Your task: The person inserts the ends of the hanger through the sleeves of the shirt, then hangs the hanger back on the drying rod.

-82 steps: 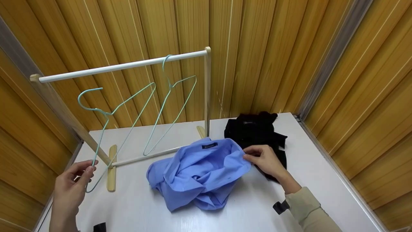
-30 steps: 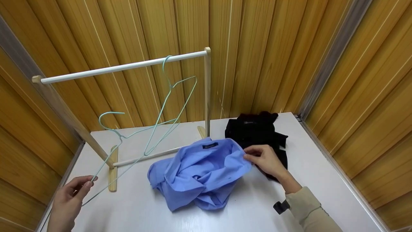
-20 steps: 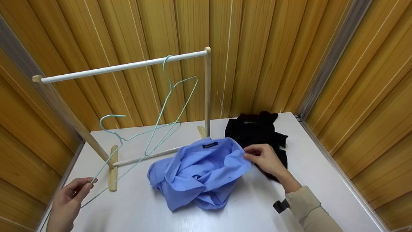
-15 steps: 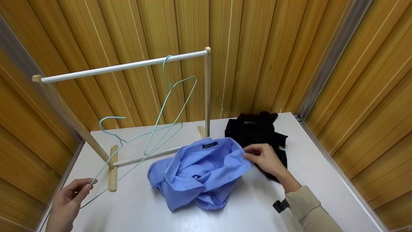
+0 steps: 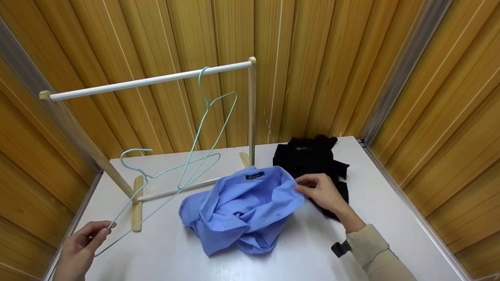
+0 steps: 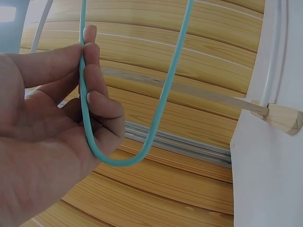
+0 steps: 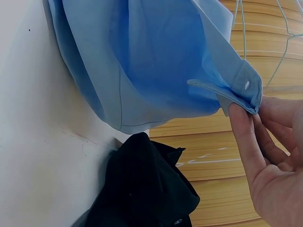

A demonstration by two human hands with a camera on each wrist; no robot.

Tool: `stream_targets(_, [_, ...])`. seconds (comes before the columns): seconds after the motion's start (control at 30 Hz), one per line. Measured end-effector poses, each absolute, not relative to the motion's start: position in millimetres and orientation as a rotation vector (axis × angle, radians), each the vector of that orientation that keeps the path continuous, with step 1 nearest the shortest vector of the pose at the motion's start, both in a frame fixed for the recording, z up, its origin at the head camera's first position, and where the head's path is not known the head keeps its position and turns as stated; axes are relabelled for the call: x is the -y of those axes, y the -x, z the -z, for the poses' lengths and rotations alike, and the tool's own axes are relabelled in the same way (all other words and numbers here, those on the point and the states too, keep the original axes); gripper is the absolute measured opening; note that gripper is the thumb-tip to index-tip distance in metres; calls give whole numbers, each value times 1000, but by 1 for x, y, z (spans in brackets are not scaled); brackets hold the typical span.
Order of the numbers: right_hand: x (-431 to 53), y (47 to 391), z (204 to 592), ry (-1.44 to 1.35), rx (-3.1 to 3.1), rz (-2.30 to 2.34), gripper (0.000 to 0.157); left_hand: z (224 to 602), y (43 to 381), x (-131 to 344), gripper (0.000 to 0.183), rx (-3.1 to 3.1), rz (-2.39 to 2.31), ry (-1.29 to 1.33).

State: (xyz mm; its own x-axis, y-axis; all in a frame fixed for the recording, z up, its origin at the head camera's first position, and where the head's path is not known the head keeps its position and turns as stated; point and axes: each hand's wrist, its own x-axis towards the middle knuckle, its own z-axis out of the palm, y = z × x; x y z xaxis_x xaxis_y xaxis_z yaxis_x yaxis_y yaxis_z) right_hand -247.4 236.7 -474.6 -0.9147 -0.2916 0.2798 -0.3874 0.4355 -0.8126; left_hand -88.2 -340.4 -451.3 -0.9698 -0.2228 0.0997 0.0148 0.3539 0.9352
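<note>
Right hand (image 5: 322,191), shirt (image 5: 242,210) partly hide black clothes (image 5: 304,160); second hanger (image 5: 206,104) on rack (image 5: 150,81)

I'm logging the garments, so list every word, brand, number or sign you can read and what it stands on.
No text is legible.
Black label inside the collar of the blue shirt: lettering too small and blurred.
Pale mark on the black clothing: perhaps a label, unreadable.

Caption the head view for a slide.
Left hand pinches a mint-green triangular wire hanger; right hand pinches a rumpled blue cloth collared shirt.
</note>
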Motion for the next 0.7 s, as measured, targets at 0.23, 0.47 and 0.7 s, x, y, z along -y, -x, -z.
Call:
stream_targets(0.23, [-237, 247, 475, -628, 2558, -1522, 16, 454, 84, 341, 20, 2494, 1455, -87])
stream_targets(0.47, [-237, 247, 475, -632, 2551, -1538, 16, 456, 81, 345, 18, 2492, 1458, -8])
stream_targets(0.7, [-237, 248, 476, -618, 2563, -1535, 15, 459, 79, 345, 17, 2520, 1430, 13])
